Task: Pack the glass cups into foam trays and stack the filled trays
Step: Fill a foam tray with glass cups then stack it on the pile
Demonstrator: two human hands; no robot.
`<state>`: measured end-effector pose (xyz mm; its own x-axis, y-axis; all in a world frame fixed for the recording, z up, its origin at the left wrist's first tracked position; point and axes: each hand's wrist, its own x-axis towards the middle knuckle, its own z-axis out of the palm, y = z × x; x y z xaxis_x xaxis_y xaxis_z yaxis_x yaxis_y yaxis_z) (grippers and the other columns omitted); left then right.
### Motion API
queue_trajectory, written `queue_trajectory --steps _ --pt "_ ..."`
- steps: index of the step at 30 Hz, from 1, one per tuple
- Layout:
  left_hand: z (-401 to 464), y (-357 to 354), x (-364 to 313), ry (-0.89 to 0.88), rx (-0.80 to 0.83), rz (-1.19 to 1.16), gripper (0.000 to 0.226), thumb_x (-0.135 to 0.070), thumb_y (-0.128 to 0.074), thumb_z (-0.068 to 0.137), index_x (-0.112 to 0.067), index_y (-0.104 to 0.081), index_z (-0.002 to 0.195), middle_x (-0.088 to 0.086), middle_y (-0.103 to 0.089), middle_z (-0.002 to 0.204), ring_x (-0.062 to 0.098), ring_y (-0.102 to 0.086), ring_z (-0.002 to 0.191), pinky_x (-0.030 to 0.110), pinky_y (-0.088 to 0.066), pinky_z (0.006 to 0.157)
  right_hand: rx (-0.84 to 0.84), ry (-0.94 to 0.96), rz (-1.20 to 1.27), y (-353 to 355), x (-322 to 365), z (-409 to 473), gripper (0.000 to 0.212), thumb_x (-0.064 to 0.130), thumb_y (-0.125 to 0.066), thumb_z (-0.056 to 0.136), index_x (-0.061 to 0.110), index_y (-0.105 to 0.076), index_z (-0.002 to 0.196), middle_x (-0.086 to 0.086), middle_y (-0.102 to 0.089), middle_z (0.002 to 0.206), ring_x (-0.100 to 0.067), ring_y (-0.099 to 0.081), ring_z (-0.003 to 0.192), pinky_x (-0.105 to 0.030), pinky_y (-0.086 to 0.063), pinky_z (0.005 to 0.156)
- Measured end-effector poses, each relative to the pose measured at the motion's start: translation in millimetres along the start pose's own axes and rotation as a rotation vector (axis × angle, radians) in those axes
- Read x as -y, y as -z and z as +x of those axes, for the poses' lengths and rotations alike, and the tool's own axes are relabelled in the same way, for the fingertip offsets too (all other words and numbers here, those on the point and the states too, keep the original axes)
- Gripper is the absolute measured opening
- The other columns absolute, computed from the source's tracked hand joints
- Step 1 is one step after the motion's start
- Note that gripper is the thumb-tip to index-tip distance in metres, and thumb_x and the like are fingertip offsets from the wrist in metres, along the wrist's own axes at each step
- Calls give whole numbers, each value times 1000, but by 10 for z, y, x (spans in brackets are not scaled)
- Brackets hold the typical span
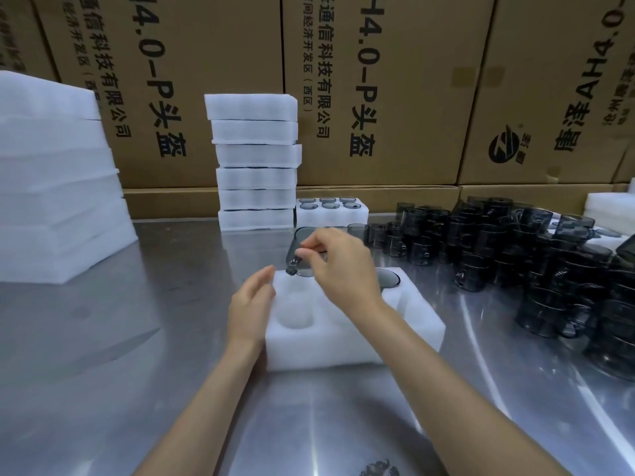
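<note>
Nearest me, both forearms reach out over the steel worktop [103, 338] to the foam tray [343, 341] in front of me. At its left edge my left hand [252, 305] rests with fingers straight and relaxed, holding nothing, just steadying the soft white block. Above the tray's far-left pockets, my right hand [338, 266] has its fingers [311, 243] curled over the smoky glass cup [298, 250], pinching it near the rim while it hangs tilted, base down. One cup [388, 278] already sits in the far-right pocket; the near pockets I can see are empty. Thin glass like this is stiff, slick and fragile, and I judge it light enough for a fingertip pinch, though a grip round the rim or wall is safer than the small handle. Foam yields and grips a little, so the cup should press in straight, not cocked. To my right lies the heap of loose cups [536, 255], likely to chip if knocked. Behind stands a filled tray [331, 211] beside the stack of trays [256, 163].
</note>
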<state>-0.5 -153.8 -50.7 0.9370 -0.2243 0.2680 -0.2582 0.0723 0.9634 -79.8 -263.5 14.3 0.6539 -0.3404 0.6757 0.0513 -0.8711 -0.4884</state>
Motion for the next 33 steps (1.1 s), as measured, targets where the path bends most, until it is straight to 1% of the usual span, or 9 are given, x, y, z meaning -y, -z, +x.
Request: queue_trajectory --steps 5,10,15,20,22,24,27,30,33 --pt "-3 -1 -26 -9 24 -17 39 3 -44 92 -9 -58 126 3 -59 126 10 -51 112 24 -38 98 91 -31 -78 -214 -19 -38 12 28 -60 90 19 -67 90 3 -66 93 -17 -58 93 -34 -45 78" --pt "-10 6 -28 13 29 -16 36 -4 -46 94 -12 -58 127 4 -59 128 17 -52 121 34 -38 106 147 9 -77 -188 -10 -109 12 27 -60 89 19 -68 88 4 -66 88 -19 -59 88 -35 -45 74" --pt "-8 7 -38 62 46 -59 37 -5 -39 96 -12 -58 127 7 -58 130 19 -55 116 44 -38 107 224 9 -99 -171 -10 -97 14 28 -57 90 22 -69 90 4 -63 89 -19 -57 90 -33 -42 72" --pt "-6 18 -50 34 92 -57 35 -10 -38 98 -14 -56 128 6 -56 132 17 -54 113 41 -38 107 258 1 -132 -168 -39 -92 19 29 -51 94 27 -70 96 6 -63 94 -18 -56 95 -29 -38 70" --pt "-4 41 -62 -17 117 6 37 -12 -35 99 -17 -54 130 2 -54 134 15 -52 114 35 -38 105 237 42 -185 -176 -40 -99 23 30 -48 96 28 -70 103 8 -63 102 -15 -52 105 -30 -38 75" --pt "0 84 -88 -107 150 41 39 -14 -36 98 -19 -51 133 -6 -51 135 10 -47 122 28 -33 106 207 63 -185 -164 -51 -94 31 28 -41 99 27 -60 124 10 -57 127 -11 -41 126 -27 -35 91" --pt "13 157 -151 -240 291 69 56 -26 -37 83 -23 -43 138 -17 -41 140 -3 -34 133 18 -23 110 337 34 -174 -123 -114 -88 48 26 -30 101 23 -26 149 12 -24 155 -5 -12 143 -21 -15 109" --pt "33 197 -115 -327 460 369 56 -34 -28 82 -35 -27 138 -28 -24 142 -6 -15 138 19 -5 112 569 -47 -192 -124 -167 -130 54 27 -23 100 19 -9 152 8 -3 159 -6 -2 145 -25 -7 114" --pt "29 212 -45 -281 566 603 62 -40 -20 81 -36 -26 143 -30 -16 143 -9 -8 137 21 1 110 692 -75 -251 -138 -160 -143 53 27 -20 100 18 -13 151 6 -5 159 -8 -4 145 -31 -8 116"
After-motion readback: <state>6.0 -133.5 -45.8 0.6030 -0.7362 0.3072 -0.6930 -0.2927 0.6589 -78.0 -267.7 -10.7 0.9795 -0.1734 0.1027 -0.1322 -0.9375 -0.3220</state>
